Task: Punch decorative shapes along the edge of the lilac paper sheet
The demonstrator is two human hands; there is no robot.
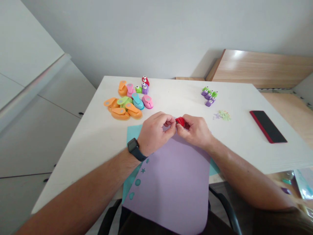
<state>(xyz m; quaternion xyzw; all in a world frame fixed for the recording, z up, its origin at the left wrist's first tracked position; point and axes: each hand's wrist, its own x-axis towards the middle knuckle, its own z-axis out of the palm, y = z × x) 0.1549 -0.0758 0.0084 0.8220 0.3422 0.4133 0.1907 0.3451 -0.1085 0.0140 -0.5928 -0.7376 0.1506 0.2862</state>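
Observation:
My right hand (pixel 195 129) is closed around a small red paper punch (pixel 180 121), thumb below and fingers at its right side. Pinched at the punch's left end are the fingers of my left hand (pixel 157 130); what lies between them is hidden. Beneath both hands is a purple sheet (pixel 176 182), its near end hanging past the table edge. Several punched shapes, among them a star (pixel 143 170) and a round one (pixel 137 182), run along its left edge. A turquoise sheet (pixel 134 131) lies under it and shows through the holes.
Orange, pink, green and blue paper punches (pixel 134 111) cluster at back left beside small red and purple ones (pixel 145 87). Small green and purple punches (pixel 208 95) stand at back right, near paper bits (pixel 224 115). A black-and-red flat case (pixel 267 126) lies right on the white table (pixel 97 140).

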